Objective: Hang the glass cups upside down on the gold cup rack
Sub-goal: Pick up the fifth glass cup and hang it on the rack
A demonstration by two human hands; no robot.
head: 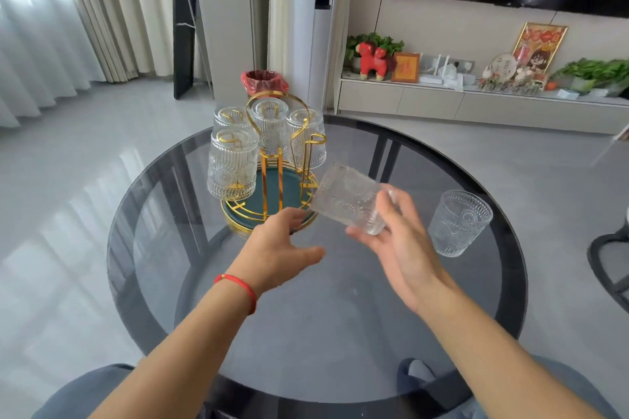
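Note:
The gold cup rack (308,143) stands on a green round tray (292,185) at the far side of the glass table. Several embossed glass cups hang upside down on it, the nearest one (232,168) at the front left. My right hand (398,241) holds another glass cup (347,201) tilted on its side, just right of the tray. My left hand (277,247) hovers at the tray's front rim, fingers apart and empty. One more glass cup (457,223) stands upright on the table at the right.
The round dark glass table (340,316) fills the middle. A chair edge (609,258) shows at the right. A red-lined bin (263,82) stands on the floor behind the rack. A TV cabinet with ornaments (476,102) runs along the back wall.

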